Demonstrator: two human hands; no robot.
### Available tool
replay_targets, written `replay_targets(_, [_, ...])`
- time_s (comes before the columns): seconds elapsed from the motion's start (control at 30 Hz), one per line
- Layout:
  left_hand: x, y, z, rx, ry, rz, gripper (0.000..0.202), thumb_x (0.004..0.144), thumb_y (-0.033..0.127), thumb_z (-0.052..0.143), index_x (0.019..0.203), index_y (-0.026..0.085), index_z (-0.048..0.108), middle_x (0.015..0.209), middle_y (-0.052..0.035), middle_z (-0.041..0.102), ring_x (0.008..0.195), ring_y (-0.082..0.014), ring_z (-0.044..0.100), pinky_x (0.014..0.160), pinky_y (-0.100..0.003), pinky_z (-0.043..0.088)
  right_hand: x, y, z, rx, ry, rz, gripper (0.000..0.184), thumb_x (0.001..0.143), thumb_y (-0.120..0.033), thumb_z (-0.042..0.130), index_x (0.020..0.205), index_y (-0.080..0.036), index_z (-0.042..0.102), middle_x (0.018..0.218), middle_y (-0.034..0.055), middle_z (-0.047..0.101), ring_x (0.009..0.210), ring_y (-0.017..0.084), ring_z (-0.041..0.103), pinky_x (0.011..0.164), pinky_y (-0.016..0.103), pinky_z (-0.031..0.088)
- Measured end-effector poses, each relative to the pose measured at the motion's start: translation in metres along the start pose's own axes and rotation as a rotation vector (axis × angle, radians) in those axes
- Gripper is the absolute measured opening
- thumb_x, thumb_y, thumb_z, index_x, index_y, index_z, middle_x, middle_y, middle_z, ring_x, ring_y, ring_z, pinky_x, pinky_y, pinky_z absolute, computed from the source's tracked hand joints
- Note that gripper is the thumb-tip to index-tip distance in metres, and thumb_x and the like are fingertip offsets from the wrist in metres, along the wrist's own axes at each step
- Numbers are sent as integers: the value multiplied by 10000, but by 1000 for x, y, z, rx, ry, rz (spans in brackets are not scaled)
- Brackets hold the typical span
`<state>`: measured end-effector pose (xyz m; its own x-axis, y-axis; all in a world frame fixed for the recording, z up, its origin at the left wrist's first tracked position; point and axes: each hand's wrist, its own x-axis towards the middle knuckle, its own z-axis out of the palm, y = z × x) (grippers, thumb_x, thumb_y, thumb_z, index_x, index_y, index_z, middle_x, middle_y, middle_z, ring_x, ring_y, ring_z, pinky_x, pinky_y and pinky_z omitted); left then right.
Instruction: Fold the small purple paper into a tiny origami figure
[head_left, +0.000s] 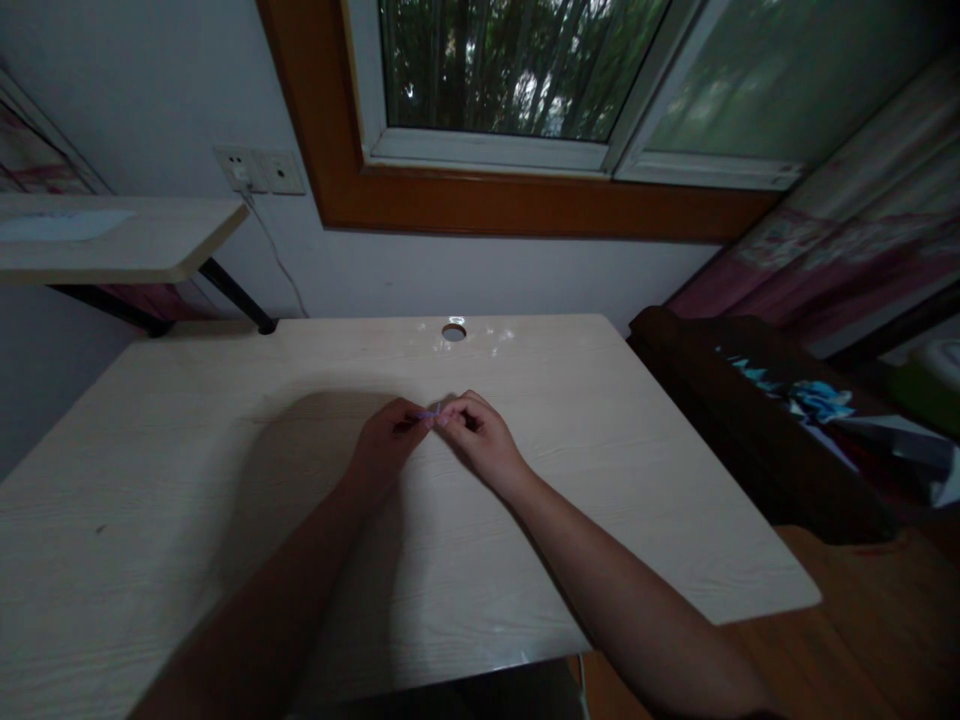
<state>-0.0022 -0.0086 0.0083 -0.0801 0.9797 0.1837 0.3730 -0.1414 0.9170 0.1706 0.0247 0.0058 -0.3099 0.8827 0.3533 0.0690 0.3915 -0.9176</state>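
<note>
My left hand [386,440] and my right hand [478,437] meet over the middle of a pale wooden desk [187,500]. Both are closed in a pinch, fingertips touching. Between the fingertips sits a tiny purple object [430,413], too small and dim to name. Both forearms reach in from the bottom edge of the view and rest low over the desktop.
A round cable hole [454,331] lies near the desk's far edge. A shelf [112,240] sticks out at the left, below a wall socket [259,170] with a cord. A window [525,80] is ahead. Dark furniture with cloth [787,410] stands at the right.
</note>
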Motion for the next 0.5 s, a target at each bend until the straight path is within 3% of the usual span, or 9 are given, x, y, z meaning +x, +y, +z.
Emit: replay_targets(0.5, [0,2,0,48,-10,6,126,822,318,651,793,196,662,748,11,667,684,-137,597,659,-241,471,-1,7,4,39,-15,92,239,856,-444,681,826,-208,658,808,9,539,733,151,495,686,284,394])
